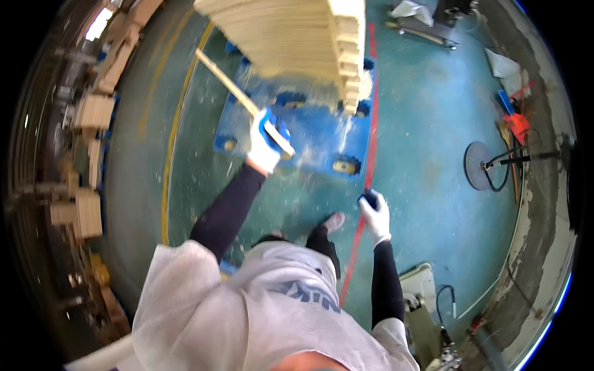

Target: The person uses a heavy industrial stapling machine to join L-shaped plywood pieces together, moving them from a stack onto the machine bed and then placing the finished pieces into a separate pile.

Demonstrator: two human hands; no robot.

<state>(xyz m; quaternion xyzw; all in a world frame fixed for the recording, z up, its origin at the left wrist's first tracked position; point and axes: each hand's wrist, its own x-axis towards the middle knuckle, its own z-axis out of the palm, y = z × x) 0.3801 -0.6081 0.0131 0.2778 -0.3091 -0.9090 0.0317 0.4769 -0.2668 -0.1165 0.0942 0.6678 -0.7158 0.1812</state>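
Note:
A long, narrow wooden strip [226, 80] slants from the upper left toward the middle, its near end over the edge of a blue pallet. My left hand [265, 141], in a white glove with blue on the finger side, is closed around this strip close to its near end. Lower and to the right, my right hand [375, 216] hangs above the floor by a red line, in a similar glove. Its fingers are curled in, their tips dark blue, and nothing shows in them. Ahead of me, a tall stack of pale wooden pieces [291, 37] stands on the blue pallet [315, 139].
A yellow line [176, 133] marks the floor at the left; the red line [372, 123] passes the pallet's right side. Stacked wooden boards [94, 111] stand far left. At right are a round dark disc-shaped base [477, 166] with a pole, and a machine [422, 309] near my right arm.

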